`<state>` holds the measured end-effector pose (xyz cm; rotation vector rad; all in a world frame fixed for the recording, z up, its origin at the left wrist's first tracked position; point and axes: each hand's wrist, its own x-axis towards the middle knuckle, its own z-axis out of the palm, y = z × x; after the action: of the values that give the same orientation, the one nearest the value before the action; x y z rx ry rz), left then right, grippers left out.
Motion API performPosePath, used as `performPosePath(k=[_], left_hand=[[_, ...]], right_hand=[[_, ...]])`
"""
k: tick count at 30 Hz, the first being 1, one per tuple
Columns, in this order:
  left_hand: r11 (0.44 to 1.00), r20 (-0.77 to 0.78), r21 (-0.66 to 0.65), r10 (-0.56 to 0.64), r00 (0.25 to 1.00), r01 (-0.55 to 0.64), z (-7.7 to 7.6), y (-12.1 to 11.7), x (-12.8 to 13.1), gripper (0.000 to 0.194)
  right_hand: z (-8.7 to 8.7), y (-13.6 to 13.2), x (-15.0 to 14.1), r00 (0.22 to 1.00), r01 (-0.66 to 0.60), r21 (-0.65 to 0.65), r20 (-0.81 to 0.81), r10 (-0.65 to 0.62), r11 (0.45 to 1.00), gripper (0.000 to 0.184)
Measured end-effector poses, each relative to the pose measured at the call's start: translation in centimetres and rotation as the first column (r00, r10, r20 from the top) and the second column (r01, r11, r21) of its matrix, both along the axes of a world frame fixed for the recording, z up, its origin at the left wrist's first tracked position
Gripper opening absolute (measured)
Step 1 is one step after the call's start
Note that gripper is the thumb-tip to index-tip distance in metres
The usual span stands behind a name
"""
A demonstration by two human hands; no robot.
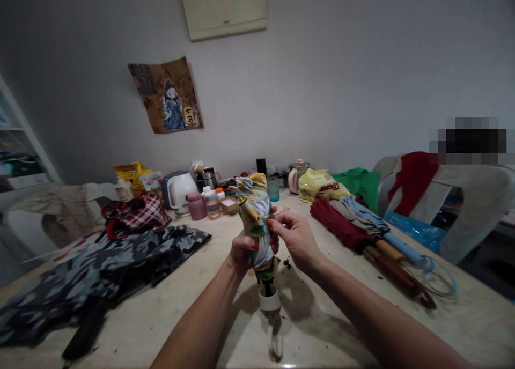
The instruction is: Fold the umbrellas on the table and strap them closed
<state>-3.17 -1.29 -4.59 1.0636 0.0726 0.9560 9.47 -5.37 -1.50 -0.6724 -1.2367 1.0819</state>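
Note:
I hold a folded umbrella [257,213] with a yellow, green and white printed canopy, tip pointing away from me, above the table [161,315]. My left hand [243,251] is wrapped around the bunched canopy near its lower end. My right hand [292,235] pinches the fabric at the side, fingers closed on it. The umbrella's white handle [269,302] with a clear strap loop hangs toward me between my forearms.
An unfolded grey camouflage umbrella [100,272] lies at left. Several folded umbrellas [362,229] lie at right. A kettle [179,189], bottles, jars and bags crowd the back of the table. A person sits at far right beside a chair [466,197].

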Motion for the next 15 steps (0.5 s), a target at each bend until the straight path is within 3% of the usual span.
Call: performPosePath(k=[5, 8, 12, 15], left_hand=[[0.993, -0.073, -0.118, 0.018, 0.997, -0.026, 0.7, -0.7, 0.2, 0.057], [0.973, -0.079, -0.211, 0.077, 0.994, -0.092, 0.8, -0.5, 0.4, 0.048], [0.865, -0.193, -0.385, 0.266, 0.945, -0.322, 0.7, 0.5, 1.1, 0.026], [0.781, -0.246, -0.376, 0.435, 0.866, -0.499, 0.5, 1.1, 1.5, 0.022]], right_hand=[[-0.7, 1.0, 0.1, 0.997, 0.021, -0.101, -0.067, -0.028, 0.995, 0.044], [-1.4, 2.2, 0.2, 0.997, 0.067, -0.178, -0.025, -0.072, 0.982, 0.047], [-2.4, 3.3, 0.6, 0.973, 0.224, -0.21, 0.094, -0.208, 0.952, 0.039], [-3.1, 3.5, 0.8, 0.959, 0.139, -0.157, 0.266, -0.094, 0.978, 0.042]])
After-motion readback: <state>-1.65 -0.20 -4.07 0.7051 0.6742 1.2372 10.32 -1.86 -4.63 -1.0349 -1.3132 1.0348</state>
